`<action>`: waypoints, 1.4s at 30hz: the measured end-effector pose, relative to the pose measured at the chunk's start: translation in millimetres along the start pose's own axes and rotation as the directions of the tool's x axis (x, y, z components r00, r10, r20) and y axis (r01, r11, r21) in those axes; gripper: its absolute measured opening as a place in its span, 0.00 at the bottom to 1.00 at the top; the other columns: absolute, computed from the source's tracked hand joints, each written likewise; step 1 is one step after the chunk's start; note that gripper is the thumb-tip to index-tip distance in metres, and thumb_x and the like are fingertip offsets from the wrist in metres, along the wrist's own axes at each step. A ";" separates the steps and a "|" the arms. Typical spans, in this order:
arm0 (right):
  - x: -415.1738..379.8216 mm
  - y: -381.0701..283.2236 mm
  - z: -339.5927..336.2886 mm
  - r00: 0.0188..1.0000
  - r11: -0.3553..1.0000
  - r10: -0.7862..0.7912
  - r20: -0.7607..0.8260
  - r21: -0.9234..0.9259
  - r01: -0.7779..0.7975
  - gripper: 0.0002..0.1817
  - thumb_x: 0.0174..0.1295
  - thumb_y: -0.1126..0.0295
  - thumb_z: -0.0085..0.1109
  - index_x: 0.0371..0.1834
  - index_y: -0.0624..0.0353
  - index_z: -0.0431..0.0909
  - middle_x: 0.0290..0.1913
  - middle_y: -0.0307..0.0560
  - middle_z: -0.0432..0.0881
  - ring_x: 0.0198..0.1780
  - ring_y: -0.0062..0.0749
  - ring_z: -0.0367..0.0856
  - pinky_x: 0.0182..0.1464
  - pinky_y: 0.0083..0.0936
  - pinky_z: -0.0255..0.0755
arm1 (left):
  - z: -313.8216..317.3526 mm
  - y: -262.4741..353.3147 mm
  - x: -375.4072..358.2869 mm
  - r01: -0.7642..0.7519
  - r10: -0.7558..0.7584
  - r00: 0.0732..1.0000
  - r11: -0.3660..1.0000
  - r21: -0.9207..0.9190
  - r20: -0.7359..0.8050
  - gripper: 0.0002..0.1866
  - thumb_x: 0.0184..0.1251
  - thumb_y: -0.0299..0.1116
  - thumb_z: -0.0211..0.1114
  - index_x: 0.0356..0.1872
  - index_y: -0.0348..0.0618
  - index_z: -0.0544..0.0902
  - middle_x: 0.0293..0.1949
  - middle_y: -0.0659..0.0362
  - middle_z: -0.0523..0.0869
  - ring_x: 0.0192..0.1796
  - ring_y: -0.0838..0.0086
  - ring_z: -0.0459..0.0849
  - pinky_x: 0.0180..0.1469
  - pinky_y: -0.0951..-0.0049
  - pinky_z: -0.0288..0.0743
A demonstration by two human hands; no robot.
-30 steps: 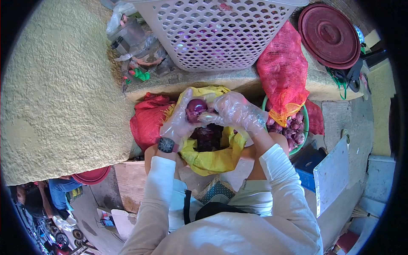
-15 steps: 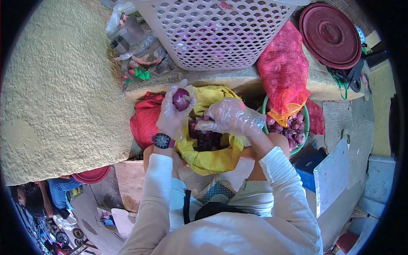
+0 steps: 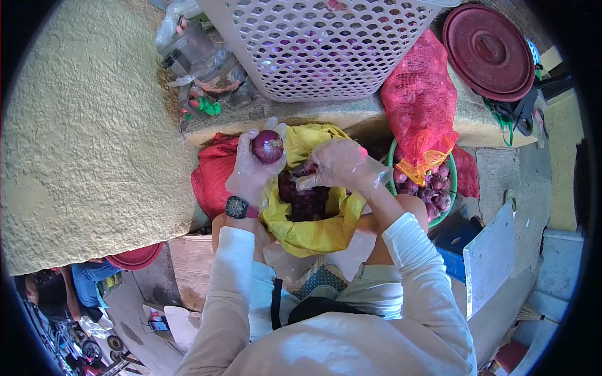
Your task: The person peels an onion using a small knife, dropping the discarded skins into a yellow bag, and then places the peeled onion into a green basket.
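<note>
In clear plastic gloves, both my hands are above a yellow sack [image 3: 307,238] with its mouth folded open between my knees. My left hand [image 3: 246,172], at the sack's left rim, is closed around a red onion [image 3: 268,148], its dry end turned toward the right. Over the opening, my right hand [image 3: 343,164] curls its fingers round another red onion [image 3: 310,167], which shows only in part. Dark red onions [image 3: 307,203] lie inside the sack, in shadow.
A white perforated basket [image 3: 313,81] of onions stands on the ledge ahead. Right of it are a red mesh sack [image 3: 421,94], a maroon lid [image 3: 488,51] and a green-rimmed tub [image 3: 453,188] of onions. Another person's legs [image 3: 91,282] show at lower left.
The onion in my left hand has turned and sits more exposed. My right hand has shifted slightly, and more of the onion in its fingers shows.
</note>
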State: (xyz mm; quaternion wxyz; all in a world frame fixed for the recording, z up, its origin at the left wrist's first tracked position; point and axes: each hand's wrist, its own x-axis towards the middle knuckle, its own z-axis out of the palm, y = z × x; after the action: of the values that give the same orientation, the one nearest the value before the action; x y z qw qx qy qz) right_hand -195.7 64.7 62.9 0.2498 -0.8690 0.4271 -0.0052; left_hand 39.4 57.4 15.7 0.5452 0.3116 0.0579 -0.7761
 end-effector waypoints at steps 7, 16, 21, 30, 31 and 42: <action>5.8 -4.9 6.8 0.904 0.959 0.132 -0.407 0.284 -0.012 0.38 0.50 0.33 0.77 0.41 0.64 0.87 0.33 0.60 0.87 0.36 0.57 0.87 0.43 0.44 0.80 | -18.9 -21.9 10.1 -0.113 0.096 0.992 0.966 0.232 0.085 0.19 0.73 0.44 0.65 0.59 0.46 0.80 0.57 0.52 0.86 0.58 0.57 0.85 0.56 0.51 0.86; 3.4 -7.5 2.8 0.920 0.919 0.217 -0.326 0.386 -0.080 0.38 0.51 0.34 0.76 0.46 0.62 0.88 0.36 0.63 0.88 0.41 0.56 0.89 0.50 0.42 0.80 | -26.1 -53.1 21.7 -0.366 0.330 0.930 0.815 0.449 0.160 0.21 0.77 0.46 0.60 0.59 0.42 0.81 0.57 0.51 0.86 0.56 0.57 0.87 0.62 0.51 0.83; 2.7 -16.3 -8.1 0.957 0.843 0.258 -0.132 0.514 -0.157 0.35 0.62 0.34 0.67 0.37 0.64 0.89 0.33 0.65 0.86 0.38 0.59 0.86 0.46 0.45 0.77 | 13.9 -44.5 8.7 -0.013 0.019 0.996 0.997 -0.076 0.083 0.24 0.77 0.48 0.61 0.61 0.39 0.80 0.57 0.49 0.86 0.60 0.56 0.85 0.66 0.51 0.80; 0.9 -10.2 -13.5 0.931 0.796 0.345 -0.119 0.562 -0.224 0.34 0.68 0.36 0.63 0.34 0.63 0.87 0.29 0.62 0.83 0.30 0.56 0.78 0.41 0.43 0.75 | 7.2 -33.5 10.6 -0.030 0.013 0.958 0.998 0.055 0.286 0.35 0.79 0.52 0.59 0.78 0.41 0.68 0.70 0.45 0.77 0.67 0.51 0.79 0.71 0.45 0.74; -1.1 -11.6 -18.2 0.931 0.796 0.346 -0.119 0.562 -0.224 0.34 0.68 0.36 0.63 0.34 0.63 0.87 0.29 0.62 0.83 0.30 0.56 0.78 0.41 0.43 0.75 | 8.8 -33.0 10.0 -0.042 0.001 0.944 0.992 0.118 0.330 0.35 0.80 0.51 0.58 0.79 0.43 0.67 0.69 0.46 0.78 0.67 0.53 0.80 0.71 0.48 0.76; 0.3 8.0 -3.6 0.886 0.916 0.191 -0.423 0.400 -0.006 0.34 0.52 0.37 0.78 0.35 0.63 0.86 0.31 0.63 0.85 0.36 0.60 0.85 0.42 0.44 0.78 | 20.1 -33.0 -7.5 -0.151 -0.002 0.949 0.875 0.461 0.315 0.26 0.81 0.44 0.63 0.73 0.45 0.76 0.57 0.59 0.85 0.48 0.75 0.86 0.49 0.74 0.86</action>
State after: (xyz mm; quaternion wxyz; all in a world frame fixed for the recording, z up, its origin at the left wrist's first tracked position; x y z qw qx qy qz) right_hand -202.2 58.8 62.5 0.3101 -0.7534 0.5082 -0.2791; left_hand 3.4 68.0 27.6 0.4831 0.3148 -0.2329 -0.7831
